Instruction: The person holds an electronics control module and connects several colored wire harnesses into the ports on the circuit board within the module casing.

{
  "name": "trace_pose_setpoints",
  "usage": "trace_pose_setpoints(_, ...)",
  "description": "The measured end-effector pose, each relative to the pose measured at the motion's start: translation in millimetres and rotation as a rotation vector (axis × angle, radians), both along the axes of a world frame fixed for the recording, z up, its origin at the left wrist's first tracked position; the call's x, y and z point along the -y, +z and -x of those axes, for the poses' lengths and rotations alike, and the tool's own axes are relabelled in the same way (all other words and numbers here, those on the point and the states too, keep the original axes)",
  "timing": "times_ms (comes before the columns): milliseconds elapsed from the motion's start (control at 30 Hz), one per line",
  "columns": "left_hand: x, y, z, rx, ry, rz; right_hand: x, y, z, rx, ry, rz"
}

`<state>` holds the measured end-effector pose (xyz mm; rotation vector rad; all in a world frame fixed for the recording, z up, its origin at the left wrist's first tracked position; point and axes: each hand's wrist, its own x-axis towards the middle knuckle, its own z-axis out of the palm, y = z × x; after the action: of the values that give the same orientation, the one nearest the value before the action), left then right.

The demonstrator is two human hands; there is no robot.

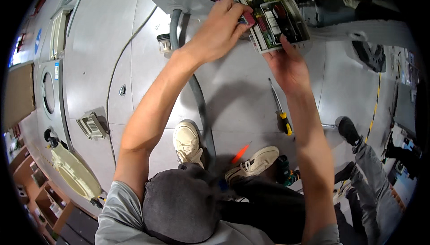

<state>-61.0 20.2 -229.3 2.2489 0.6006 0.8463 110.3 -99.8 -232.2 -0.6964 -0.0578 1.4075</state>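
A smooth grey floor [251, 92] with a sheen fills the view, crossed by a yellow-and-black striped line [375, 110] at right. Wooden shelving [42, 200] stands at lower left, and what may be a brown cardboard box [18, 95] beside it

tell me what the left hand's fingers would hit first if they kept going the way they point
Most likely the circuit board in its white housing: the left hand points right and slightly up, its fingers already at the board's left edge. Depth is unclear.

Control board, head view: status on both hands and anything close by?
Left hand pinching a connector on the control board. Right hand supporting its lower edge. Grey hose and screwdriver on floor below, apart.
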Motion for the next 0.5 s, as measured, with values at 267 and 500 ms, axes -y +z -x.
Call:
trace_pose_setpoints(267, 9.5, -3.6, 2.9, 0.066, 0.054, 0.117, 8.6, -27.2, 25.0, -0.041, -0.098, -0.019)
trace_pose_setpoints(500, 2.9, -8.8, 13.9, -0.019, -0.058, -0.097, 10.2, -28.7, 25.2, -0.029, -0.077, -0.032)
